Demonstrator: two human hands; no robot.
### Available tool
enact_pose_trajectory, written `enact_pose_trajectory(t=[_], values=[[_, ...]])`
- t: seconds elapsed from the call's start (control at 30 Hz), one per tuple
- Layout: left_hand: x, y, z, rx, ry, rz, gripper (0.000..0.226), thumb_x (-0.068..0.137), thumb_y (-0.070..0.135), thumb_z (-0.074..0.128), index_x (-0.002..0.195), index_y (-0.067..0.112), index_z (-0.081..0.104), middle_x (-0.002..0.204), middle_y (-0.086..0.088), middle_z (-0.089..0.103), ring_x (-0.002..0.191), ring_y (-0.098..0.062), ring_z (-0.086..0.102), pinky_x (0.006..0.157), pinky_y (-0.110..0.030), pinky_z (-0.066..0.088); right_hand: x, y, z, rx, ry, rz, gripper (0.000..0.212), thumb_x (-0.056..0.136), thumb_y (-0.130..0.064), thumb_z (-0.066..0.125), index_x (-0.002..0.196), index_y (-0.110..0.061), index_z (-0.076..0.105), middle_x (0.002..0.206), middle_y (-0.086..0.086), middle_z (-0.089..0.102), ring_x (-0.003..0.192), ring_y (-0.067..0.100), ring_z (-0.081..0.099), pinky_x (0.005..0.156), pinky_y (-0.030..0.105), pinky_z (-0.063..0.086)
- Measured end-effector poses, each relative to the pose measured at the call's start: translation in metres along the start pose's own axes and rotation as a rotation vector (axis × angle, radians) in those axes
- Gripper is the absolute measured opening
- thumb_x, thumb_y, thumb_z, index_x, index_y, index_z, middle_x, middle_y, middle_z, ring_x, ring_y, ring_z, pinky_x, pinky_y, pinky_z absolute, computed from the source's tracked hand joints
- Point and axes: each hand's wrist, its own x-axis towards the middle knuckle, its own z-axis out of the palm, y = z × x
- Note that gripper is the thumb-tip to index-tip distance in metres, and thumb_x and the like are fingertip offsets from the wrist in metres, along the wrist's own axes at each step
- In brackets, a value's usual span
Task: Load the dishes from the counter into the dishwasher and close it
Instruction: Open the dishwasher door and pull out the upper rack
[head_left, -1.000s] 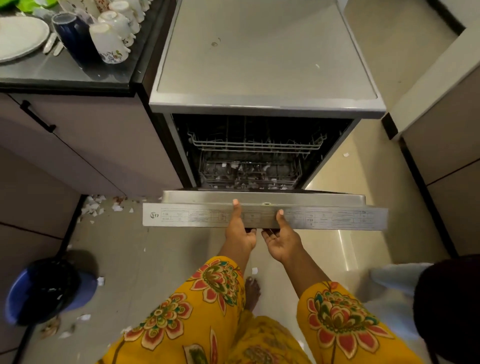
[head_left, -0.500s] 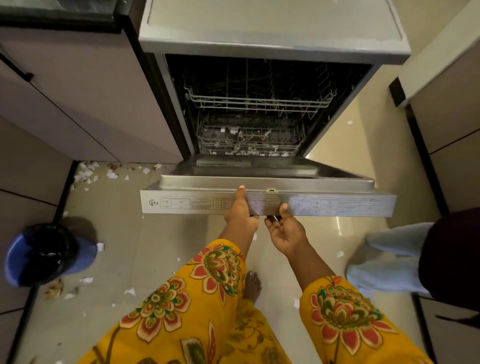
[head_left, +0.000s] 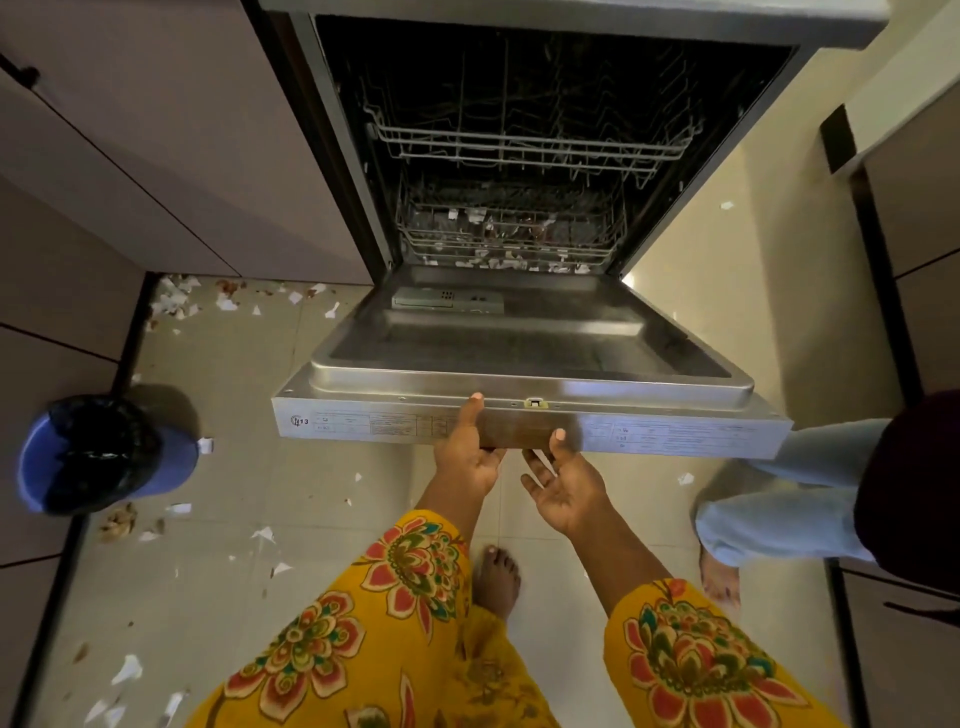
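Head view, looking down. Pale glossy tiled floor (head_left: 291, 467): fills the lower frame, strewn with small white paper scraps and a few brown bits, thickest beside the left-hand cabinets.

Grey-brown flat-fronted cabinets (head_left: 130, 156): along the left side; further units at the right edge.

Stainless-steel dishwasher (head_left: 343, 156): standing open at top centre, its dark cavity exposed. No counter or dishes in view.

Brushed-steel dishwasher door (head_left: 530, 358): lowered nearly level, inner face upward, with a detergent compartment set near the hinge side. Printed labels run along its front edge, facing the camera.

Upper grey wire rack (head_left: 519, 148): inside the cavity, carrying nothing that can be made out. Lower grey wire rack (head_left: 509, 236): below it, with white scraps lying among its wires.

Blue round bin with a black liner (head_left: 98, 452): on the floor at left, near the cabinets.

Second person's light-blue trouser leg (head_left: 769, 499): at right, bare foot on the tiles, just beside the door's right corner.

Yellow floral-print sleeves (head_left: 405, 587): on both forearms at bottom.

Left hand (head_left: 467, 452): gripping the door's front edge near its middle, thumb laid up over the label strip, fingers hooked out of sight underneath.

Right hand (head_left: 563, 480): palm up just beside the left, thumb tip touching the edge, fingers loosely spread and reaching beneath it.
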Motion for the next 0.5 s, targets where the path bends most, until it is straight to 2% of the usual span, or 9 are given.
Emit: enact_pose_trajectory(t=[0.07, 0.13, 0.2, 0.27, 0.33, 0.4, 0.47, 0.5], values=[[0.003, -0.006, -0.006, -0.009, -0.007, 0.001, 0.068, 0.081, 0.018, 0.073, 0.137, 0.007, 0.036, 0.128, -0.021, 0.053, 0.115, -0.035, 0.055, 0.088, -0.042, 0.050, 0.000, 0.005, -0.005, -0.109, 0.054, -0.015, 0.038, 0.097, -0.030, 0.047, 0.131, -0.011, 0.045, 0.128, 0.008, 0.056, 0.123, 0.028, 0.051, 0.105, 0.045, 0.035], [0.003, -0.008, -0.009, -0.038, -0.021, -0.001, 0.067, 0.080, 0.019, 0.073, 0.136, 0.007, 0.038, 0.127, -0.021, 0.055, 0.115, -0.034, 0.056, 0.096, -0.043, 0.048, 0.000, 0.010, -0.006, -0.326, 0.149, -0.071, 0.031, 0.096, -0.035, 0.047, 0.115, -0.011, 0.054, 0.110, 0.008, 0.062, 0.110, 0.027, 0.060, 0.099, 0.044, 0.043], [0.002, -0.007, -0.011, -0.043, -0.009, 0.019, 0.067, 0.079, 0.020, 0.075, 0.134, 0.007, 0.040, 0.128, -0.019, 0.055, 0.116, -0.033, 0.055, 0.101, -0.044, 0.046, -0.003, 0.013, -0.006, -0.598, 0.239, -0.222, 0.026, 0.094, -0.040, 0.049, 0.088, -0.016, 0.057, 0.094, 0.007, 0.066, 0.091, 0.026, 0.065, 0.088, 0.042, 0.052], [-0.003, -0.008, -0.012, 0.034, 0.040, 0.078, 0.065, 0.078, 0.023, 0.075, 0.132, 0.008, 0.042, 0.125, -0.014, 0.056, 0.111, -0.031, 0.057, 0.096, -0.040, 0.049, -0.005, 0.012, -0.006, -0.885, 0.262, -0.463, 0.030, 0.093, -0.042, 0.051, 0.081, -0.015, 0.057, 0.089, 0.008, 0.068, 0.083, 0.025, 0.065, 0.077, 0.036, 0.055], [-0.012, -0.014, -0.015, 0.268, 0.134, 0.165, 0.057, 0.078, 0.026, 0.075, 0.123, 0.007, 0.046, 0.113, -0.013, 0.058, 0.093, -0.026, 0.062, 0.080, -0.034, 0.055, -0.006, 0.006, -0.004, -1.120, 0.212, -0.715, 0.030, 0.093, -0.036, 0.053, 0.086, -0.009, 0.060, 0.084, 0.007, 0.065, 0.078, 0.021, 0.061, 0.064, 0.024, 0.047], [-0.021, -0.023, -0.021, 0.624, 0.201, 0.327, 0.039, 0.080, 0.023, 0.073, 0.107, 0.006, 0.050, 0.106, -0.014, 0.061, 0.085, -0.024, 0.062, 0.073, -0.034, 0.056, -0.006, -0.005, 0.001, -1.277, 0.121, -0.959, 0.022, 0.093, -0.027, 0.057, 0.091, -0.006, 0.062, 0.087, 0.008, 0.061, 0.078, 0.019, 0.056, 0.064, 0.023, 0.045], [-0.029, -0.028, -0.028, 1.027, 0.158, 0.669, 0.028, 0.083, 0.019, 0.071, 0.100, 0.009, 0.051, 0.103, -0.010, 0.060, 0.089, -0.022, 0.057, 0.074, -0.031, 0.050, -0.002, -0.016, 0.005, -1.402, 0.061, -1.146, 0.021, 0.086, -0.020, 0.064, 0.099, -0.004, 0.064, 0.099, 0.013, 0.061, 0.089, 0.027, 0.057, 0.075, 0.036, 0.050], [-0.030, -0.026, -0.030, 1.243, 0.142, 0.893, 0.029, 0.083, 0.019, 0.069, 0.106, 0.009, 0.053, 0.108, -0.008, 0.058, 0.098, -0.022, 0.054, 0.079, -0.029, 0.046, 0.001, -0.022, 0.007, -1.468, 0.046, -1.193, 0.029, 0.083, -0.019, 0.067, 0.107, -0.003, 0.063, 0.108, 0.016, 0.060, 0.098, 0.032, 0.057, 0.082, 0.041, 0.049]])
